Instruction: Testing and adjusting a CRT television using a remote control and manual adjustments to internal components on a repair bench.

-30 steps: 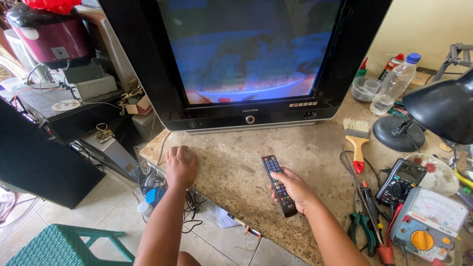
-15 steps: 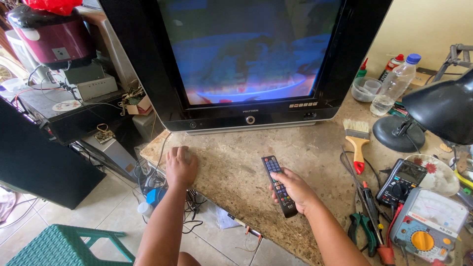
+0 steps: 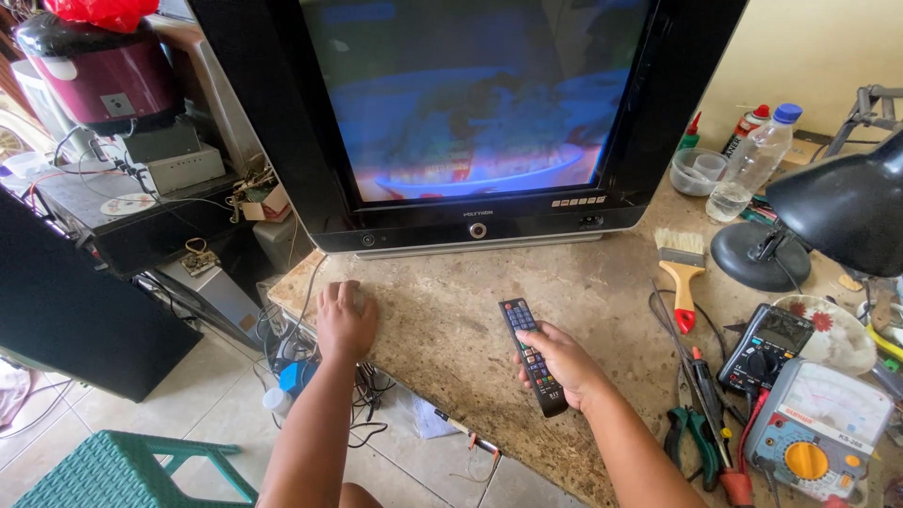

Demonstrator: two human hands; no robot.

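Right hand (image 3: 564, 362) is wrapped around a black remote (image 3: 532, 356), fingers curled under it and thumb lying along its side by the buttons, front end aimed up at the old tube TV (image 3: 470, 113) straight ahead of both hands. The remote sits low, just above the stone tabletop (image 3: 442, 320), maybe resting on it – can't tell for sure. Left hand (image 3: 345, 322) is off to the other side, loosely closed and pressed knuckles-up on the tabletop near its edge, holding nothing that I can see.

My take on doing this bit well: keep the nose of the remote pointed at the strip of controls under the screen, not at the tabletop. Press with the thumb only, one button at a time, and watch the picture after each press – it looks bluish and smeary right now, so changes may be subtle. The left hand bracing on the tabletop is good for staying steady.

Beyond the right hand there's a paintbrush (image 3: 681, 273), a black multimeter (image 3: 767, 348) and an analogue meter (image 3: 818, 428), all well clear of the remote
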